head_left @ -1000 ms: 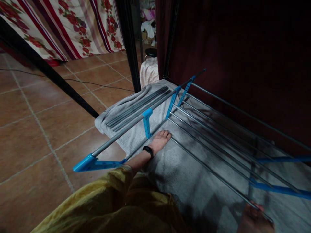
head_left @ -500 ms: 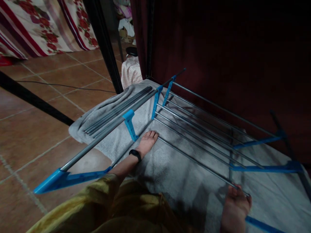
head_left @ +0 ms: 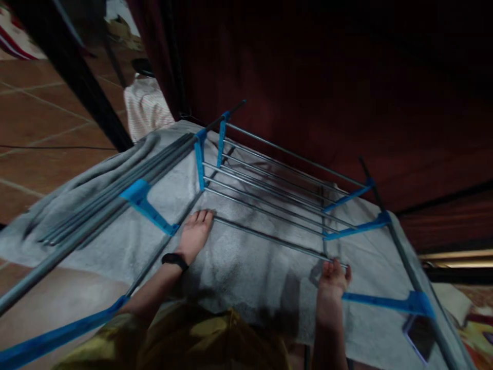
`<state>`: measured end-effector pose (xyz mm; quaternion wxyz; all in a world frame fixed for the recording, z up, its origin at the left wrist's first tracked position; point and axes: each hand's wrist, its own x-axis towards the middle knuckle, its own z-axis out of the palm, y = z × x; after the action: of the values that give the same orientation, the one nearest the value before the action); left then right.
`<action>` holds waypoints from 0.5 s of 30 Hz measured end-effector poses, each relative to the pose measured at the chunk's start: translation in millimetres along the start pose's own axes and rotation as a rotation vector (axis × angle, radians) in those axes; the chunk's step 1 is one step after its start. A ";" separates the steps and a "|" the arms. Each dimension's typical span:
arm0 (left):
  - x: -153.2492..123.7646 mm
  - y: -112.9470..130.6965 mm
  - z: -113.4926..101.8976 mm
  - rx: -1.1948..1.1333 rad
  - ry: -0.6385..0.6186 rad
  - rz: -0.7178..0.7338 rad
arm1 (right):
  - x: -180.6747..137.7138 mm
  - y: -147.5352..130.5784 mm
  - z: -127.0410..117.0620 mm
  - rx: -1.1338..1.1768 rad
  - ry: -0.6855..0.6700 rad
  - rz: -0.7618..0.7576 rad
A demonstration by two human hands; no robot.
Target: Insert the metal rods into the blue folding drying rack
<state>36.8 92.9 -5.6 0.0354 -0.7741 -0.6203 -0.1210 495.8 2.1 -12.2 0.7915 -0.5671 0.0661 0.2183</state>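
Head view: one thin, straight, grey metal rod [head_left: 269,236] is stretched from half past nine, at the bare left hand [head_left: 196,231] (whether its fingers are closed cannot be told), to half past three, clasped by the bare right hand [head_left: 333,277].

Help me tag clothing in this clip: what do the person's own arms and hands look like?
The left hand is gloveless and wears a black wristband; mustard-yellow cloth, apparently a sleeve, covers that arm higher up. The right hand is gloveless too, with no band or sleeve visible.
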 end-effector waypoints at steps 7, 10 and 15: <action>3.7 -7.3 4.9 0.021 0.046 0.015 | -3.5 1.4 11.0 -0.014 -0.107 -0.170; 2.3 -6.9 4.8 0.016 0.050 -0.010 | -4.1 0.4 11.4 -0.050 -0.164 -0.200; 0.5 -6.2 6.1 -0.098 0.028 -0.061 | -7.7 -3.2 12.5 -0.047 -0.180 -0.218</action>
<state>31.7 96.1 -12.0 0.0021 -0.7538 -0.6365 -0.1631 488.5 10.8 -2.3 0.7998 -0.5672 -0.0725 0.1824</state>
